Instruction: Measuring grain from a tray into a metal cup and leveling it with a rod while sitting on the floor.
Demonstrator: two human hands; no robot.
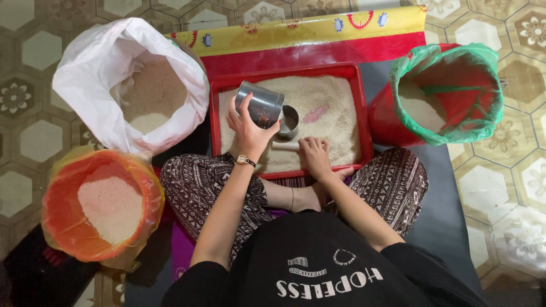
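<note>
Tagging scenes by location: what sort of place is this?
Likely a home floor, used for sorting grain: patterned floor tiles, a person sitting cross-legged on a mat, a red tray of rice, and bag-lined tubs around it.

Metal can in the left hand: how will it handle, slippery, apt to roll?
The metal can looks smooth and shiny, so probably slippery; the left hand wraps its side. Being cylindrical, it would likely roll if laid on the rice in the red tray. It seems thin-walled, so probably light when empty.

A home floor — patterned tiles (34,96), mat (449,227), sacks of rice (142,91).
</note>
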